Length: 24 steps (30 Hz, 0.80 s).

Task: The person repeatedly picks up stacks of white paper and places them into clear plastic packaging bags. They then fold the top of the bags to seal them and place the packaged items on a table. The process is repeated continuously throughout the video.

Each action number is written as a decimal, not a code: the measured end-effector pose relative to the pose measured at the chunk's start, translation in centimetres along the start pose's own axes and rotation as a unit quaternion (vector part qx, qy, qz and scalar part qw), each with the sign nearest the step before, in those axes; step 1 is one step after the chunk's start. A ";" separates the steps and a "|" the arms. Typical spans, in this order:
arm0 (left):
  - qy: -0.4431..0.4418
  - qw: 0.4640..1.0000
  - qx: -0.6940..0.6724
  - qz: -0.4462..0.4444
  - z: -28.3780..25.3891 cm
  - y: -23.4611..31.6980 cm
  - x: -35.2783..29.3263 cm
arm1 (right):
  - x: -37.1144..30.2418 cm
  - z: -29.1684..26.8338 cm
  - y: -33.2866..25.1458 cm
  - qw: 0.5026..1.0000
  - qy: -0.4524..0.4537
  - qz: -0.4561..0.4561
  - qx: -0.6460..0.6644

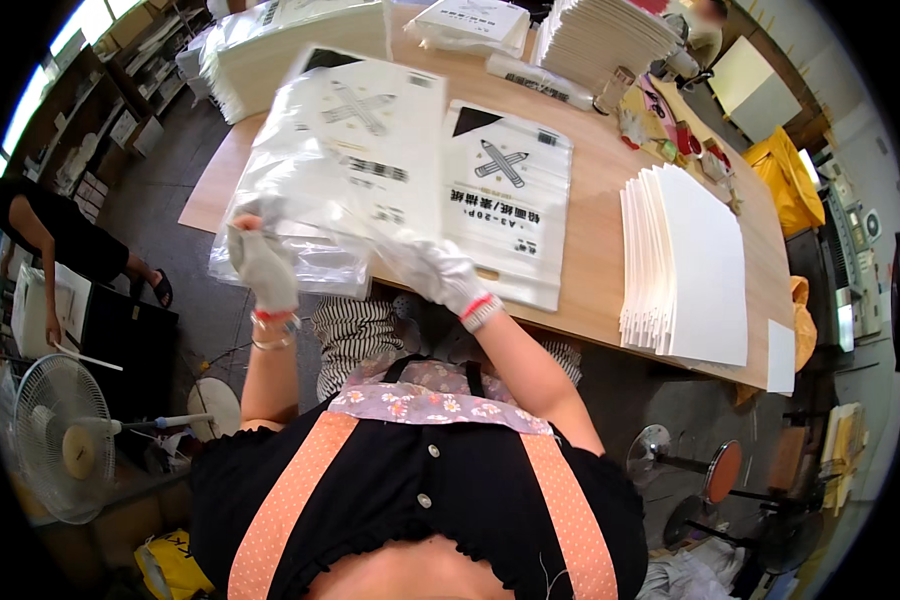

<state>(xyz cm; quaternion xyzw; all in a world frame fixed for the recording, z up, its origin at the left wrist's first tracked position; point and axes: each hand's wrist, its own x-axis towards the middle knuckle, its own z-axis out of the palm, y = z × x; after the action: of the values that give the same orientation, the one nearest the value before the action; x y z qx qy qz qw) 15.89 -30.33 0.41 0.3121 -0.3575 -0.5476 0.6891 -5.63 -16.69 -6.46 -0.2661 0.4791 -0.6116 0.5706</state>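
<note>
Left hand is curled on a clear printed bag; right hand touches it, grip unclear; white pack beside has black writing

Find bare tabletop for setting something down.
Light-brown wooden table: bare strip between the flat white black-printed packet and the fanned white paper stack; smaller patch left of the clear plastic sleeves. Crowded: around the white-gloved left hand and right hand, and the far edge, with tall white paper stacks and a clear jar.
</note>
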 end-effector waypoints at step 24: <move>-0.605 0.567 0.535 0.160 9.6 -21.3 -12.9 | -16.1 -10.7 10.2 0.949 0.259 0.147 -0.108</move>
<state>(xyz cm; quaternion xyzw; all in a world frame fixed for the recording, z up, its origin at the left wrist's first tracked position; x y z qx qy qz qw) -5.26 -22.48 -13.76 0.1567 -0.9628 -0.1981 0.0955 -7.05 2.83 -16.23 -0.0857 0.7075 -0.5134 0.4781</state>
